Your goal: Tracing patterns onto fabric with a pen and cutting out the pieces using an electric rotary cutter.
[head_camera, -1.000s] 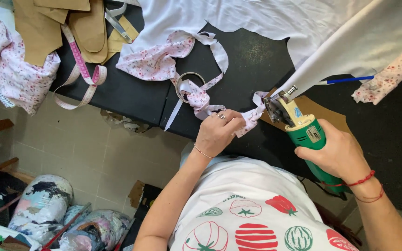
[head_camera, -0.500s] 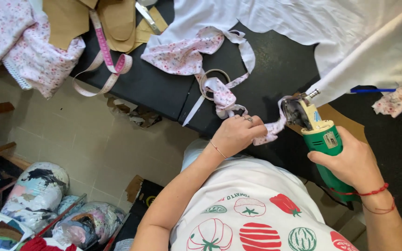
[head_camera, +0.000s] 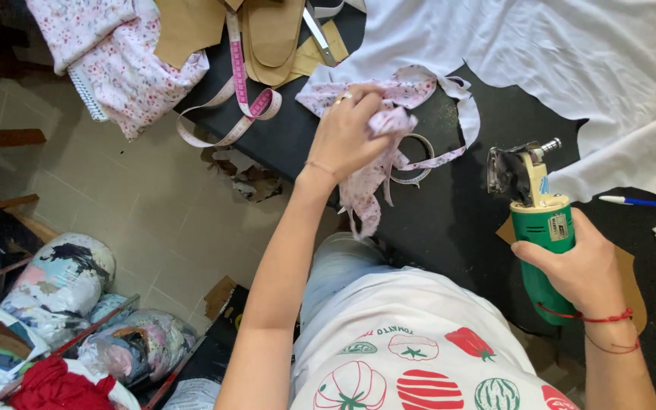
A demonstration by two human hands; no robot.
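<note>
Left hand bunches floral scraps (beside measuring tape); right hand grips green cutter.

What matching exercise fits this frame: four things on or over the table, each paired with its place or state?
Things:
1. green electric cutter
2. floral fabric scraps
3. pink measuring tape
4. blue pen

Places or states:
A. lying by the white cloth at the right edge
B. bunched in the left hand
C. held upright in the right hand
D. looped beside the tan paper patterns

Pairs: 1-C, 2-B, 3-D, 4-A
</note>
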